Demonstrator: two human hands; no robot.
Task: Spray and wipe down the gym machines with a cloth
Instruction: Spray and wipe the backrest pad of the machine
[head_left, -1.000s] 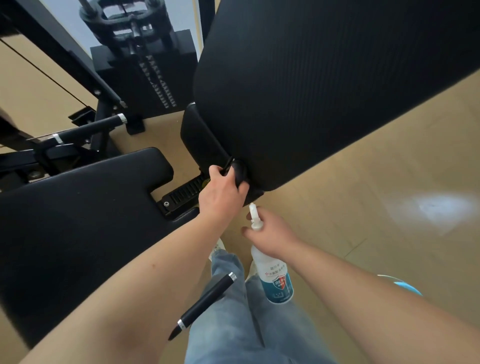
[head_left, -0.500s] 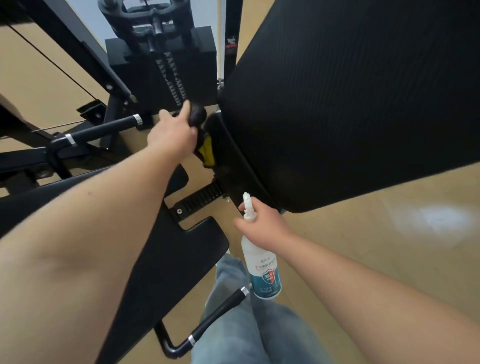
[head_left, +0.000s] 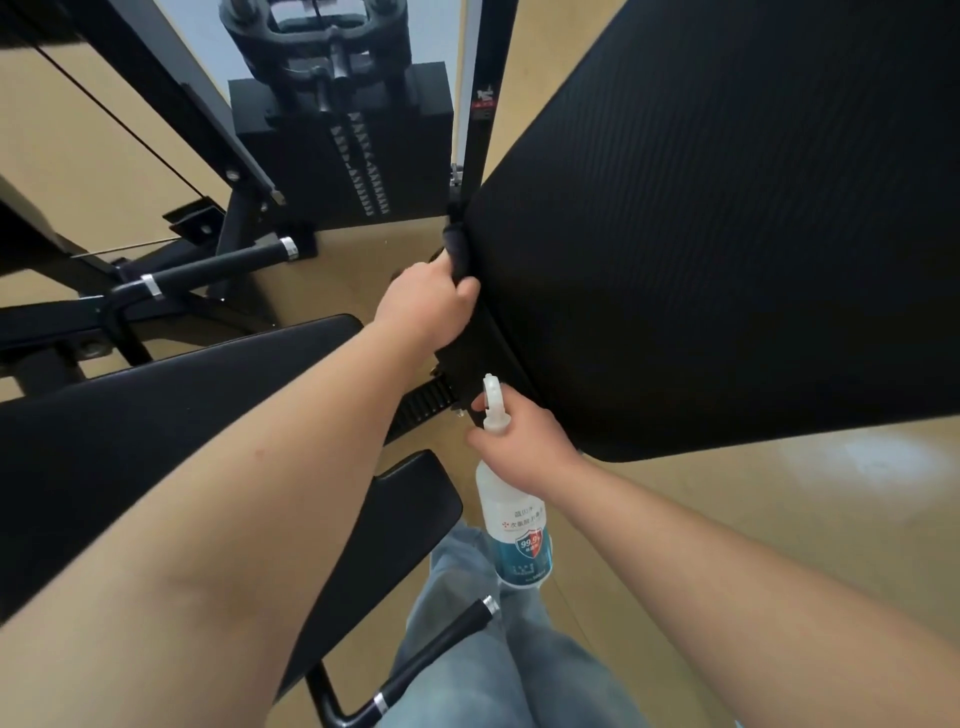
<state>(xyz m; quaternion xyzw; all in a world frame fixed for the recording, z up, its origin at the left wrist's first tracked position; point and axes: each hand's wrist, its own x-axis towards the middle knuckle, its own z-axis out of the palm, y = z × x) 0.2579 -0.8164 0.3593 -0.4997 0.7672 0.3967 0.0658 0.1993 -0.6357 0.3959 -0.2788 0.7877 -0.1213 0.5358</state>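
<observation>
The left hand (head_left: 427, 300) was clenched around a dark cloth (head_left: 458, 248), pressing it against the left edge of the ribbed black back pad (head_left: 717, 218). Just below that pad's lower corner, the right hand (head_left: 524, 441) gripped a white spray bottle (head_left: 513, 525) by its neck.

1. The big back pad (head_left: 727, 234) is black with a fine ribbed weave, matt.
2. The seat pad (head_left: 156, 415) on the left looks smooth, with a soft sheen (vinyl or leather, hard to say).
3. The handle (head_left: 228, 267) has a matt black grip and bright metal rings.
4. The spray bottle (head_left: 511, 512) is translucent white plastic with a glossy printed label.
5. The floor (head_left: 779, 519) is tan and faintly glossy.
6. The trousers (head_left: 467, 649) are blue denim.
</observation>
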